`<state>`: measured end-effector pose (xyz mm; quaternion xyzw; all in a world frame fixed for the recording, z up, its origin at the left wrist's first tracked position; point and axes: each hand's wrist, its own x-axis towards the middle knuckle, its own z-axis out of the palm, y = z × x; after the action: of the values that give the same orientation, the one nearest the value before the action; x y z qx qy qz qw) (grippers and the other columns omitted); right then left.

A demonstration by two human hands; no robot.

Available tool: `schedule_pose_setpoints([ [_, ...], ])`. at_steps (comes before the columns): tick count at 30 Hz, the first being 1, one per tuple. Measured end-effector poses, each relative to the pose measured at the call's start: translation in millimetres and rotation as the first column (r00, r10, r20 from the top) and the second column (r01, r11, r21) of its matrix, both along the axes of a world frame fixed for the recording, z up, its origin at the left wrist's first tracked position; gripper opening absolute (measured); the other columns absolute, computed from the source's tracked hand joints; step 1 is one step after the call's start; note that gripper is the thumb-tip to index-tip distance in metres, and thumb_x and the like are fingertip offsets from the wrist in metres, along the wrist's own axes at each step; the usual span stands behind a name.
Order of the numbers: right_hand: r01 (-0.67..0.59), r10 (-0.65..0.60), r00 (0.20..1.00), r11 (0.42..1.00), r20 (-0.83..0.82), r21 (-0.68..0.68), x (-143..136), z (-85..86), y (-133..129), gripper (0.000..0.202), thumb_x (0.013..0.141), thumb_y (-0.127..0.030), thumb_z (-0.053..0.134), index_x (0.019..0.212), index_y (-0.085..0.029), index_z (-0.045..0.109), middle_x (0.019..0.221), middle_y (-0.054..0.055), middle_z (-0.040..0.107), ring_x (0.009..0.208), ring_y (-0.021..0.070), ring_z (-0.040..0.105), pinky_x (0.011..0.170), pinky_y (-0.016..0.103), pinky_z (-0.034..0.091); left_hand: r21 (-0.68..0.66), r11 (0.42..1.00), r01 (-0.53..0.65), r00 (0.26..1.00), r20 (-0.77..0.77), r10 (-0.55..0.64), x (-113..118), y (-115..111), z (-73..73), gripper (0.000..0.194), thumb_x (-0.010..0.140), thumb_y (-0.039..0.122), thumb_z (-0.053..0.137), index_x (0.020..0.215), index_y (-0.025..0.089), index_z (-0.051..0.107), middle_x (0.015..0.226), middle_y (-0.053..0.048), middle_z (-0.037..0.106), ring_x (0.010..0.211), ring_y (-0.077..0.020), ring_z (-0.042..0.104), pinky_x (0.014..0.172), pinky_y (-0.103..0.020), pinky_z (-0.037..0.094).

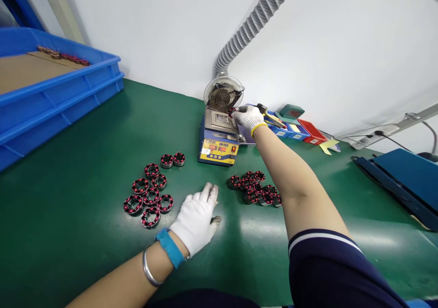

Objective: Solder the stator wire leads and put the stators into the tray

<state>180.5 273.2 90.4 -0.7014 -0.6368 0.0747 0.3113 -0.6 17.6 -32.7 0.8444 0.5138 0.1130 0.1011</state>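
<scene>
My right hand (249, 117), in a white glove, reaches to the right side of the solder pot (219, 139). Its fingers are closed on a motor stator (232, 112) with red and black windings, mostly hidden by the glove. My gloved left hand (197, 217) lies on the green table with fingers stretched out and nothing in it. Left of it stand several loose stators (151, 196). A tighter cluster of stators (252, 197) sits below my right forearm. The pot's panel shows lit red digits.
A fan (223, 97) and grey duct hose (255, 25) rise behind the pot. A large blue crate (61, 102) with cardboard and more stators stands at left. Small blue bins (297, 132) and a red bin (312, 133) line the wall; a dark blue case (407, 171) lies far right.
</scene>
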Motion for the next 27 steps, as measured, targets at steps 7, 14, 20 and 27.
schedule_pose_setpoints([
  [7,-0.062,0.062,0.997,0.998,-0.041,-0.005,-9,-1.9,-8,0.027,0.068,-0.028,0.063,0.092,-0.017,0.067,0.074,0.003,0.067,0.066,0.0134,0.060,0.069,0.025,0.049,-0.030,0.999,0.012,1.000,-0.014,-0.013,0,0,0.6,0.071,0.083,0.032,0.052,0.146,0.010,0.026,0.150,-0.017,0.030,0.119,-0.0312,0.051,0.092,-0.043,0.044],
  [14,-0.031,0.030,0.998,0.999,0.063,0.020,-6,-8.9,2,0.029,0.066,-0.034,0.064,0.091,-0.020,0.069,0.083,0.004,0.068,0.078,0.0171,0.062,0.076,0.029,0.049,-0.007,1.000,0.007,1.000,-0.001,-0.007,0,0,-0.8,0.071,0.082,0.032,0.053,0.145,0.010,0.028,0.149,-0.018,0.032,0.117,-0.0308,0.052,0.091,-0.043,0.045],
  [20,-0.037,0.036,0.999,0.999,0.039,0.021,-6,-5.7,0,0.030,0.067,-0.031,0.063,0.093,-0.019,0.068,0.080,0.004,0.068,0.075,0.0169,0.062,0.075,0.029,0.049,-0.023,1.000,0.011,1.000,-0.008,-0.011,0,1,-0.3,0.071,0.083,0.031,0.053,0.146,0.010,0.027,0.150,-0.017,0.031,0.117,-0.0319,0.052,0.090,-0.044,0.045],
  [27,-0.001,-0.001,1.000,0.998,0.030,0.064,-8,-0.1,-7,0.028,0.065,-0.032,0.065,0.090,-0.020,0.068,0.079,0.002,0.068,0.077,0.0187,0.063,0.079,0.032,0.049,-0.015,1.000,0.010,1.000,-0.013,-0.011,0,0,0.5,0.071,0.084,0.031,0.053,0.146,0.010,0.026,0.150,-0.017,0.032,0.121,-0.0318,0.050,0.093,-0.043,0.045],
])
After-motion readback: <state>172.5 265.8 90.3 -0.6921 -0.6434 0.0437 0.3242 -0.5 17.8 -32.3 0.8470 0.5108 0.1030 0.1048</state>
